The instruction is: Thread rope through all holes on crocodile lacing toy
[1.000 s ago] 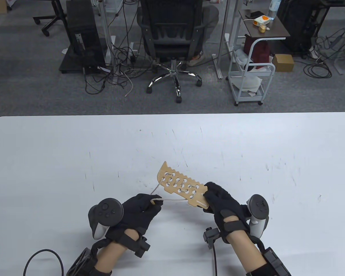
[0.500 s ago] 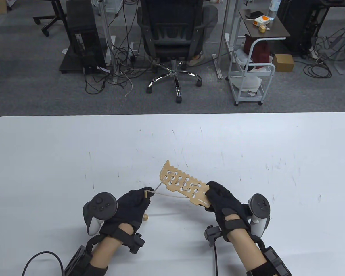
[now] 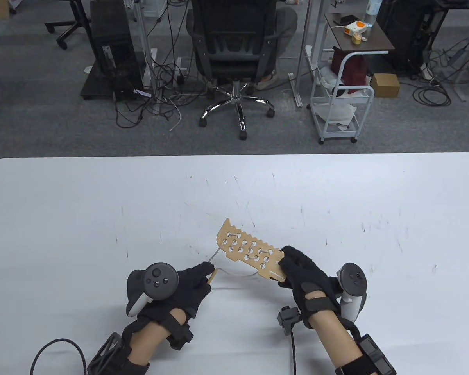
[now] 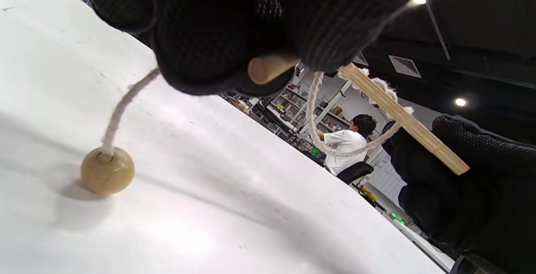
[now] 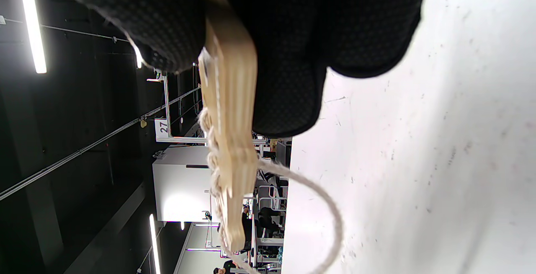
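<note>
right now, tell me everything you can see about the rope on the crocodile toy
The rope is a pale, twisted cotton-like cord. It weaves through several holes of the tan wooden crocodile board, which the right hand holds off the table by one end. A slack loop hangs below the board toward the left hand, which pinches the wooden needle tip. Another strand drops to a round wooden bead resting on the white table.
</note>
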A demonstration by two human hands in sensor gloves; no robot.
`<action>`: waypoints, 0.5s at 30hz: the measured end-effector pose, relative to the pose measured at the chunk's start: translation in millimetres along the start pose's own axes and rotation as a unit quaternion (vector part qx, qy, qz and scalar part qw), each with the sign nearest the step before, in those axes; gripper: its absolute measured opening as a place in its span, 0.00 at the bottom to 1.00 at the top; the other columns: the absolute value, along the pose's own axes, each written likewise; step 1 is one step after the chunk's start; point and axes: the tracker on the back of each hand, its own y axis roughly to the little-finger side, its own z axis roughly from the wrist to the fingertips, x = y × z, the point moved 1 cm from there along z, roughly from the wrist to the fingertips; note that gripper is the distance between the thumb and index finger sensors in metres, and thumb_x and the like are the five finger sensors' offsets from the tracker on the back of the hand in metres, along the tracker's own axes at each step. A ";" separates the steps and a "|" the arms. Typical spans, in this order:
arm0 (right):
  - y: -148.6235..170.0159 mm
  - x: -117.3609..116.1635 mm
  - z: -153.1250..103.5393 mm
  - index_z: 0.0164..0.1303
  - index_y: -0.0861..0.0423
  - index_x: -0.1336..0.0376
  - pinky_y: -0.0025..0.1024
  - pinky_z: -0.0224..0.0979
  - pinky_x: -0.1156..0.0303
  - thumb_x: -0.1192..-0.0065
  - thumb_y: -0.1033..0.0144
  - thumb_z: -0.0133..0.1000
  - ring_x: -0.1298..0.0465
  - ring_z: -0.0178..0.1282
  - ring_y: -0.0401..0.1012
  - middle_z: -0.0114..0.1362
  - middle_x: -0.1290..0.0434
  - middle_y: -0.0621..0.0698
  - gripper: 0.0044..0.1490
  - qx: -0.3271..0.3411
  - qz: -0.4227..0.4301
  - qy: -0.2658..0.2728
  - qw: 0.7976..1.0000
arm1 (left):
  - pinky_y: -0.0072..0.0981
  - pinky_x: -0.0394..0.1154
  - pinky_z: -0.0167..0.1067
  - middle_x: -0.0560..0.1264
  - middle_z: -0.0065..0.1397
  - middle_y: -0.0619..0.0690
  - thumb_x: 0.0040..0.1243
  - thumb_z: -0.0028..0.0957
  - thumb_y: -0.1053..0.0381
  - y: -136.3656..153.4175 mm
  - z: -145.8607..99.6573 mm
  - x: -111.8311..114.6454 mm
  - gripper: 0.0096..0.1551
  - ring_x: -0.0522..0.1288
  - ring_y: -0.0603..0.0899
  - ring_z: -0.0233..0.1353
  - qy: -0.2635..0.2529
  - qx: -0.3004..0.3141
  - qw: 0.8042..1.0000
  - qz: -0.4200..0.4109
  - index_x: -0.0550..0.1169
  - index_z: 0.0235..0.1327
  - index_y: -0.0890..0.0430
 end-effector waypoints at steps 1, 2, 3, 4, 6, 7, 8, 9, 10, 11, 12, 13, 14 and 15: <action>0.1 0.0 0.0 0.67 0.60 0.37 0.42 0.55 0.21 0.30 0.60 0.53 0.14 0.51 0.45 0.61 0.18 0.55 0.34 0.000 0.000 0.000 1.000 | 0.56 0.73 0.65 0.86 0.54 0.49 0.73 0.43 0.50 -0.4 0.4 0.8 0.34 0.85 0.53 0.44 0.002 0.001 1.000 0.008 0.77 0.66 0.50; 0.2 -0.2 0.1 0.67 0.60 0.37 0.43 0.55 0.21 0.30 0.60 0.53 0.14 0.51 0.45 0.60 0.18 0.55 0.34 0.000 -0.001 0.000 1.000 | 0.56 0.73 0.65 0.86 0.54 0.48 0.74 0.43 0.49 -1.1 1.0 2.7 0.32 0.85 0.53 0.43 0.010 0.003 1.000 0.021 0.78 0.64 0.49; 0.3 -0.4 0.1 0.67 0.60 0.37 0.43 0.55 0.21 0.30 0.60 0.53 0.14 0.50 0.45 0.60 0.18 0.55 0.34 0.000 -0.002 -0.001 1.000 | 0.55 0.73 0.65 0.87 0.54 0.48 0.74 0.43 0.49 -1.5 1.4 4.7 0.32 0.85 0.53 0.43 0.017 0.004 0.999 0.030 0.79 0.63 0.49; 0.8 -1.0 0.2 0.67 0.61 0.37 0.43 0.55 0.21 0.30 0.60 0.53 0.13 0.50 0.45 0.60 0.18 0.55 0.34 0.000 -0.005 -0.001 1.000 | 0.55 0.73 0.65 0.87 0.53 0.48 0.75 0.43 0.49 -2.2 2.0 8.5 0.31 0.85 0.52 0.42 0.028 0.006 0.999 0.043 0.79 0.63 0.49; 1.5 -2.4 0.4 0.67 0.61 0.36 0.43 0.54 0.21 0.30 0.60 0.53 0.13 0.50 0.45 0.60 0.18 0.55 0.34 0.002 -0.015 -0.003 1.000 | 0.55 0.73 0.65 0.87 0.53 0.48 0.75 0.43 0.49 -3.4 3.2 16.5 0.30 0.85 0.52 0.42 0.054 0.008 0.996 0.068 0.80 0.62 0.48; 1.7 -3.2 0.4 0.66 0.61 0.36 0.43 0.54 0.21 0.30 0.60 0.53 0.13 0.50 0.45 0.60 0.18 0.55 0.34 0.004 -0.021 -0.004 1.000 | 0.56 0.73 0.65 0.87 0.53 0.48 0.75 0.43 0.49 -4.4 3.9 22.2 0.30 0.85 0.53 0.42 0.072 0.008 0.993 0.091 0.80 0.62 0.48; 1.6 -3.9 0.5 0.66 0.61 0.36 0.43 0.54 0.21 0.30 0.60 0.53 0.13 0.50 0.45 0.60 0.18 0.55 0.34 0.006 -0.027 -0.005 1.000 | 0.56 0.72 0.65 0.87 0.54 0.48 0.75 0.43 0.49 -5.1 4.5 26.0 0.30 0.85 0.52 0.42 0.084 0.009 0.990 0.109 0.80 0.62 0.48; 1.4 -4.4 0.5 0.66 0.61 0.36 0.43 0.54 0.21 0.30 0.60 0.53 0.13 0.50 0.45 0.60 0.18 0.55 0.34 0.008 -0.032 -0.005 0.999 | 0.55 0.72 0.66 0.87 0.54 0.48 0.74 0.43 0.49 -5.9 5.1 30.7 0.30 0.85 0.52 0.42 0.099 0.008 0.987 0.129 0.80 0.62 0.48; 1.1 -4.8 0.5 0.66 0.61 0.36 0.43 0.54 0.21 0.30 0.60 0.53 0.13 0.50 0.45 0.60 0.18 0.55 0.34 0.010 -0.035 -0.006 0.999 | 0.56 0.72 0.66 0.86 0.54 0.48 0.74 0.43 0.49 -6.5 5.5 35.7 0.30 0.84 0.52 0.42 0.112 0.007 0.983 0.145 0.80 0.62 0.48; 1.0 -5.1 0.5 0.66 0.61 0.36 0.43 0.54 0.21 0.30 0.60 0.53 0.13 0.50 0.45 0.60 0.18 0.55 0.34 0.010 -0.036 -0.007 0.999 | 0.56 0.72 0.66 0.86 0.54 0.48 0.74 0.43 0.49 -6.9 5.8 39.0 0.31 0.84 0.52 0.42 0.120 0.006 0.981 0.154 0.80 0.62 0.49; 1.3 -5.4 0.6 0.66 0.61 0.36 0.43 0.54 0.21 0.30 0.60 0.53 0.13 0.50 0.45 0.60 0.18 0.55 0.34 0.010 -0.036 -0.007 0.999 | 0.56 0.71 0.66 0.86 0.54 0.49 0.74 0.43 0.50 -7.7 6.3 43.9 0.31 0.84 0.52 0.42 0.133 0.005 0.977 0.165 0.79 0.63 0.49; 1.4 -5.6 0.6 0.66 0.61 0.36 0.43 0.54 0.21 0.30 0.60 0.53 0.13 0.50 0.45 0.60 0.18 0.55 0.34 0.010 -0.036 -0.008 0.999 | 0.56 0.71 0.66 0.86 0.53 0.49 0.74 0.43 0.50 -8.2 6.5 46.3 0.31 0.84 0.52 0.42 0.140 0.005 0.975 0.171 0.79 0.63 0.49; 1.5 -5.9 0.6 0.66 0.61 0.36 0.43 0.54 0.21 0.30 0.60 0.53 0.13 0.50 0.45 0.60 0.18 0.55 0.34 0.010 -0.036 -0.009 0.999 | 0.56 0.71 0.67 0.85 0.53 0.49 0.74 0.43 0.50 -9.1 6.8 50.0 0.31 0.83 0.52 0.42 0.149 0.005 0.972 0.182 0.79 0.63 0.49; 1.6 -6.4 0.5 0.66 0.61 0.36 0.43 0.54 0.21 0.30 0.60 0.53 0.13 0.50 0.45 0.60 0.18 0.55 0.34 0.011 -0.037 -0.010 0.999 | 0.56 0.71 0.67 0.85 0.53 0.49 0.74 0.43 0.50 -9.8 7.1 52.6 0.31 0.83 0.52 0.42 0.156 0.005 0.969 0.193 0.79 0.63 0.49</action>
